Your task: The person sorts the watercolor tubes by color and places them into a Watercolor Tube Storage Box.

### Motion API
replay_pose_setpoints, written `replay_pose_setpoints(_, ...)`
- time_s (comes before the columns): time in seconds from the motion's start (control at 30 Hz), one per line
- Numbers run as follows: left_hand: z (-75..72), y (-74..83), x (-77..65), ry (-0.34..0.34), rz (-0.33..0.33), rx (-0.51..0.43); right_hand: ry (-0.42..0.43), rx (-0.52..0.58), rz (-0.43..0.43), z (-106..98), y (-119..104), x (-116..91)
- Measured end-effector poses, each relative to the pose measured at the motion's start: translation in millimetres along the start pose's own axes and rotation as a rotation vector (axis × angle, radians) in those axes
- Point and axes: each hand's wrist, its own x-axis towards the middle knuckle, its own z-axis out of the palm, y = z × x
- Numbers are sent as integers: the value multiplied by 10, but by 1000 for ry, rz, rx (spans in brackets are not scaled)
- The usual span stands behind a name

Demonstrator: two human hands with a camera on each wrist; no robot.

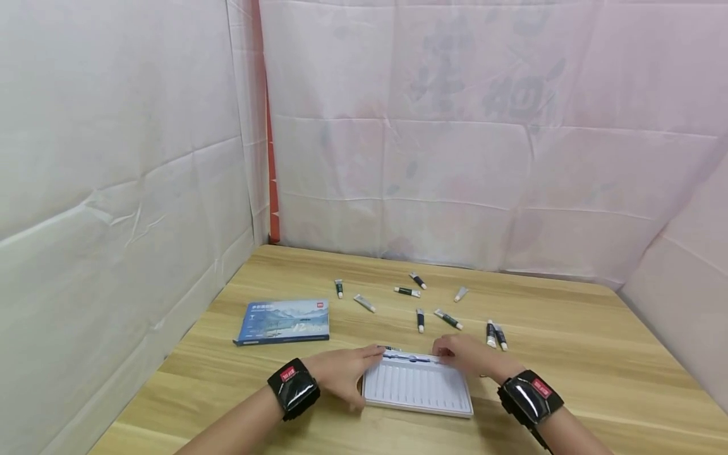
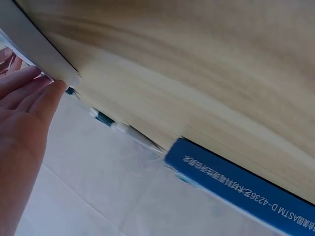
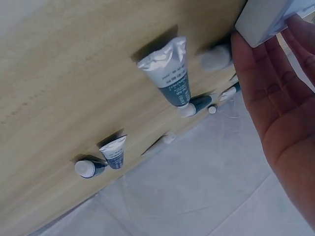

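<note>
A white slotted paint tray (image 1: 418, 387) lies near the table's front edge, with a thin blue brush (image 1: 406, 357) in its long far groove. My left hand (image 1: 344, 374) grips the tray's left end, thumb near the front corner and fingers at the far corner. At the far right corner, my right hand (image 1: 469, 355) pinches the tray wall (image 3: 263, 22), thumb on the inner side and fingers outside. A paint tube (image 1: 389, 348) shows partly just beyond the tray's far edge. Another tube (image 3: 170, 73) lies near my right hand in the right wrist view.
A blue paint box (image 1: 284, 321) with a mountain lake picture lies flat at the left. Several small paint tubes are scattered beyond the tray, including a dark one (image 1: 420, 320) and a pair (image 1: 491, 333) at the right. White sheeting (image 1: 426, 158) hangs around the wooden table (image 1: 569, 354).
</note>
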Motion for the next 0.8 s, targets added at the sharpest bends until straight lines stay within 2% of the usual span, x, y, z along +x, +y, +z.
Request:
replay_pose_setpoints(0.2,-23,-125,90,11,-17,-39,6,26,-7,-12,125,114)
replay_pose_setpoints(0.47,-70,-221,213,-11,-56,-123,27,18,53,-26,217,175)
replay_pose_setpoints(0.8,-56,-99,96,1,-57,-97,50,-20,19,9,107,56)
